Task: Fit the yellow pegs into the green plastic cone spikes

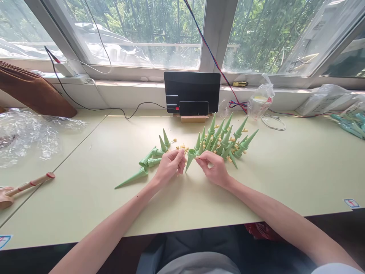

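Note:
A green plastic spike (189,160) with a round hollow cap end lies between my hands, its open end facing up and its point toward me. My left hand (170,163) is closed just left of it, thumb and fingers pressed together; whatever they hold is hidden. On the right, my right hand (213,166) pinches what looks like a small yellow piece (198,157) beside the spike's cap. Several loose yellow pieces (182,147) are scattered behind the left fingers. More green spikes (136,177) lie or stand left of my left hand.
A dense group of green spikes with yellow side pieces (225,137) stands behind my right hand. A black tablet (192,87) and a phone (194,108) lean by the sill. Clear plastic wrap (31,137) and a wooden stick (34,182) lie left; a plastic bag (260,101) sits back right.

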{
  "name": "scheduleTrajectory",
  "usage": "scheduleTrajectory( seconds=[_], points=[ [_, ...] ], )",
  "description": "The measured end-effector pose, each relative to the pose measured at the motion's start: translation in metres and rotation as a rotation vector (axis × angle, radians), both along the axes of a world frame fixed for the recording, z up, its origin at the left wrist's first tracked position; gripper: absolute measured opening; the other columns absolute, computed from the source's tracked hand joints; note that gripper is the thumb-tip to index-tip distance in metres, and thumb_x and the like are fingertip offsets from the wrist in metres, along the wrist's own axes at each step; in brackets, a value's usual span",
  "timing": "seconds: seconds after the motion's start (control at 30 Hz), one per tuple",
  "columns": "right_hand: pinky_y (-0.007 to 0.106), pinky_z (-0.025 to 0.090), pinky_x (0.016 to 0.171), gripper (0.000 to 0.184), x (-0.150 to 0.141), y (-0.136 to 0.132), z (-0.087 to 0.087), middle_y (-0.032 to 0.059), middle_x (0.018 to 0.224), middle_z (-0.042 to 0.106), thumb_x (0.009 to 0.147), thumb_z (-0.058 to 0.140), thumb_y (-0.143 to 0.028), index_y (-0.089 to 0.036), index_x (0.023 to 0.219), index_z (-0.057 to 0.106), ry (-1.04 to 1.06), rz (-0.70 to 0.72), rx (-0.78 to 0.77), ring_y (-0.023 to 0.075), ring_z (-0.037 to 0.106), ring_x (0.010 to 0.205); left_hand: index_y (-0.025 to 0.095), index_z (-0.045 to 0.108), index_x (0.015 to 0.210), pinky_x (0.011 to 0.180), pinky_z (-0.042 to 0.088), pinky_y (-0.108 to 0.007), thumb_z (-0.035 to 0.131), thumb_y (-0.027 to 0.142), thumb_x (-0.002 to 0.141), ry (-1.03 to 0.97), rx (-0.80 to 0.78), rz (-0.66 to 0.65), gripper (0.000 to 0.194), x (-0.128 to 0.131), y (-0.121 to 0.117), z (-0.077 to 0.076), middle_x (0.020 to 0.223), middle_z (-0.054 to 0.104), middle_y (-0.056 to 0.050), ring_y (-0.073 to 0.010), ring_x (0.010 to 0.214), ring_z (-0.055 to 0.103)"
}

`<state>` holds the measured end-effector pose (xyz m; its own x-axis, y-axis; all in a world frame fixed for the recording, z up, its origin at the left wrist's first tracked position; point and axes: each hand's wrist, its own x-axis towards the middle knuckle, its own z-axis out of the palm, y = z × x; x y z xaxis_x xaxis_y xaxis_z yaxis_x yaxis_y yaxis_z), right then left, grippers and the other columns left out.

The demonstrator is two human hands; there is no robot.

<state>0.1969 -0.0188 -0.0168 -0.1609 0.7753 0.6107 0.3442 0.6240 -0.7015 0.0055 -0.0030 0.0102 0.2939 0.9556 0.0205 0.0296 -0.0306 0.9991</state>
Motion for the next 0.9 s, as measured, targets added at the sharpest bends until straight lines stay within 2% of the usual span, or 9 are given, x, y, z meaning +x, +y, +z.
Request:
scheduleTrajectory(
  seconds=[0.1,0.33,0.53,0.7,0.9],
  points=[
    [0.026,0.043,0.052,0.021,-0.0006,-0.0003,-0.0007,0.0025,0.071,0.057,0.096,0.055,-0.029,-0.02,0.08,0.063,-0.023,-0.008,0.067,0.0124,0.049,0.057,0.016,0.052,0.07,0.035,0.037,-0.02,0.055,0.055,0.091,-0.028,-0.064,-0.032,0.045,0.0,0.0003,-0.0015,0.051,0.058,0.001,-0.0096,0.034,0.051],
    [0.026,0.043,0.051,0.014,-0.0011,-0.0008,-0.0031,0.0049,0.079,0.063,0.097,0.054,-0.022,-0.022,0.089,0.066,-0.051,0.013,0.201,0.0124,0.052,0.058,0.018,0.05,0.087,0.033,0.036,-0.018,0.058,0.056,0.089,-0.116,-0.183,-0.111,0.039,-0.001,0.0021,-0.0029,0.054,0.064,0.001,-0.0082,0.03,0.048],
    [0.026,0.047,0.054,0.014,0.0003,-0.0002,-0.0057,0.0059,0.084,0.065,0.097,0.054,-0.023,-0.022,0.094,0.067,-0.089,0.027,0.22,0.0137,0.058,0.064,0.017,0.052,0.088,0.036,0.041,-0.02,0.056,0.059,0.089,-0.145,-0.224,-0.204,0.042,-0.0013,0.0012,-0.0039,0.06,0.067,-0.002,-0.011,0.036,0.055],
    [0.025,0.048,0.055,0.012,0.0005,0.0002,-0.0066,0.0067,0.086,0.066,0.096,0.055,-0.018,-0.022,0.095,0.067,-0.079,0.068,0.259,0.0132,0.059,0.065,0.015,0.053,0.088,0.041,0.045,-0.021,0.06,0.056,0.088,-0.169,-0.219,-0.202,0.041,-0.0021,0.0009,-0.0031,0.061,0.067,-0.003,-0.0113,0.04,0.058],
    [0.025,0.047,0.054,0.014,0.0003,0.0004,-0.0088,0.0069,0.085,0.067,0.097,0.054,-0.022,-0.021,0.092,0.067,-0.106,0.078,0.22,0.0131,0.058,0.062,0.016,0.054,0.091,0.043,0.046,-0.02,0.065,0.053,0.086,-0.207,-0.246,-0.217,0.039,-0.0034,0.0021,-0.0039,0.062,0.065,-0.002,-0.0102,0.044,0.058]
  ],
)
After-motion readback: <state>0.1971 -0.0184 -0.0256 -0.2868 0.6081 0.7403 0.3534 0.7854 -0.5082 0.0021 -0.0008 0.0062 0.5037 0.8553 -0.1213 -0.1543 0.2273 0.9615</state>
